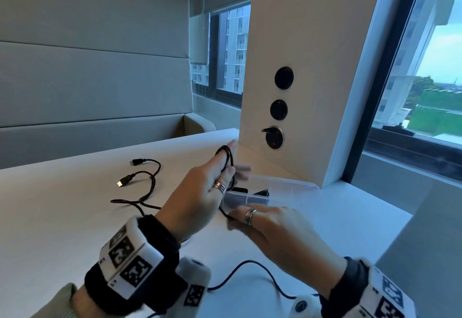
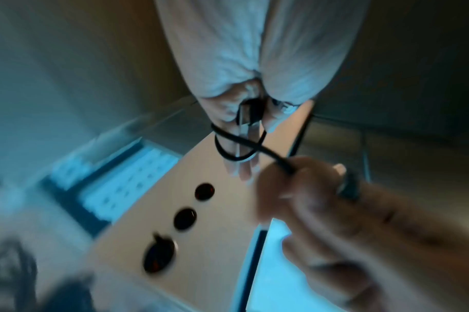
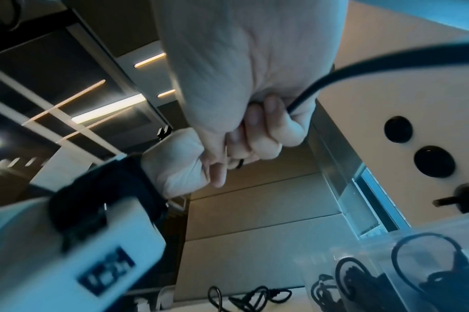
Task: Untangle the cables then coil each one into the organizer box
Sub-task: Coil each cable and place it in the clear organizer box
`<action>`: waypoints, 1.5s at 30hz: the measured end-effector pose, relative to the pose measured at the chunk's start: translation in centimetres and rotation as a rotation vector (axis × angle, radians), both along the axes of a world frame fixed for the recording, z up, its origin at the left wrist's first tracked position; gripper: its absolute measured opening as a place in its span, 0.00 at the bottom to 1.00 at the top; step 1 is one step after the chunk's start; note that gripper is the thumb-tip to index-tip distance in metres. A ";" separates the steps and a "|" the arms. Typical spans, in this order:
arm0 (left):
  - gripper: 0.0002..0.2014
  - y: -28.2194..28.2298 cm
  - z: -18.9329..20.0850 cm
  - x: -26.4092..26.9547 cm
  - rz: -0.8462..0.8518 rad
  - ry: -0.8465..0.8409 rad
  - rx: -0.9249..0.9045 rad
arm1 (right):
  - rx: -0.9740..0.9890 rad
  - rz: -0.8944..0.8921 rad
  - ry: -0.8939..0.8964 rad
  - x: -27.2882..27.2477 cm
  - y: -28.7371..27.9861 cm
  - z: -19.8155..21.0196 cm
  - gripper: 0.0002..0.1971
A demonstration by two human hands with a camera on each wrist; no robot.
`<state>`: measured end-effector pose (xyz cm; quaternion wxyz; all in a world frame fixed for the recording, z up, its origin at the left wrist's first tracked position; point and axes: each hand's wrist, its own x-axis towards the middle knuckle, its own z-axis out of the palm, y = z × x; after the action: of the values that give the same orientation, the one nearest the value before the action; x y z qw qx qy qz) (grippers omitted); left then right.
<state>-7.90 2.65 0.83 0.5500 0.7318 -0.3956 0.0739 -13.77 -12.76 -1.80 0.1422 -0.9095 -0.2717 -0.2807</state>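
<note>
A black cable (image 1: pixel 226 157) is looped around the raised fingers of my left hand (image 1: pixel 212 187), just left of the clear organizer box (image 1: pixel 295 187). In the left wrist view the loops (image 2: pixel 228 143) circle the fingers and the cable's plug (image 2: pixel 250 109) is pinched against the palm. My right hand (image 1: pixel 265 222) is lower, in front of the box, and grips the same cable (image 3: pixel 305 99) in curled fingers. The slack (image 1: pixel 250 266) trails across the table towards me. A second dark cable (image 1: pixel 147 182) with two plugs lies loose on the table to the left.
Coiled black cables (image 3: pixel 428 266) lie inside the organizer box. A white pillar with three round sockets (image 1: pixel 280 110) stands right behind the box, with a window to the right. A padded bench back rises beyond the white table (image 1: pixel 62 217).
</note>
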 end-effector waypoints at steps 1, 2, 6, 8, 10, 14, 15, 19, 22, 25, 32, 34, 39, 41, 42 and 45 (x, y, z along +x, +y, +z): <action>0.23 0.1 -0.2 0.2 0.083 -0.131 0.144 | 0.045 -0.015 -0.019 -0.1 -0.6 0.3 0.20; 0.22 0.2 -0.2 0.3 0.139 -0.209 0.256 | 0.100 -0.035 -0.041 -0.1 -1.2 0.6 0.20; 0.17 1.1 0.0 0.2 -0.001 0.023 0.402 | 0.206 -0.211 -0.250 -0.1 -3.9 2.1 0.18; 0.20 0.8 0.3 -0.5 -0.237 0.257 0.311 | 0.220 -0.292 -0.287 -0.1 -4.3 2.6 0.17; 0.18 0.5 0.8 -1.2 -0.426 0.449 0.170 | 0.216 -0.332 -0.288 0.1 -3.8 2.5 0.15; 0.17 0.8 1.3 -1.4 -0.612 0.538 -0.047 | 0.219 -0.318 -0.158 0.9 -2.6 1.4 0.16; 0.17 1.0 1.3 -1.3 -0.616 0.535 -0.099 | 0.233 -0.333 -0.149 1.1 -2.8 1.3 0.15; 0.12 0.9 1.4 -1.3 -0.555 0.551 -0.178 | 0.294 -0.450 -0.072 1.6 -4.2 1.8 0.13; 0.09 0.9 1.2 -1.1 -0.573 0.569 -0.110 | 0.313 -0.491 -0.036 1.8 -4.7 1.9 0.12; 0.12 0.8 1.3 -1.4 -0.684 0.666 -0.163 | 0.212 -0.434 0.024 2.0 -3.7 1.4 0.12; 0.13 0.5 1.4 0.3 -0.187 0.412 -0.476 | -0.155 0.013 0.249 -0.4 0.0 0.8 0.25; 0.13 1.1 1.0 0.9 -0.003 0.181 -0.202 | -0.095 0.043 0.099 -1.0 -0.1 1.2 0.23; 0.16 1.3 0.8 0.0 -0.215 0.271 0.256 | 0.235 -0.201 -0.223 0.5 -2.8 2.5 0.16; 0.17 1.0 0.9 -0.9 -0.427 0.417 0.209 | 0.242 -0.316 -0.212 1.2 -3.2 2.5 0.18; 0.16 0.9 1.1 -1.3 -0.534 0.468 0.137 | 0.213 -0.347 -0.191 1.4 -3.1 2.3 0.19; 0.09 0.4 1.7 -2.1 -0.618 0.505 -0.194 | 0.042 -0.306 -0.073 2.0 -2.3 0.8 0.23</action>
<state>-10.04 3.01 2.56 0.6927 0.5183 -0.4405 -0.2397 -11.75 -15.03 -1.02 0.1069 -0.9263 -0.1289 -0.3374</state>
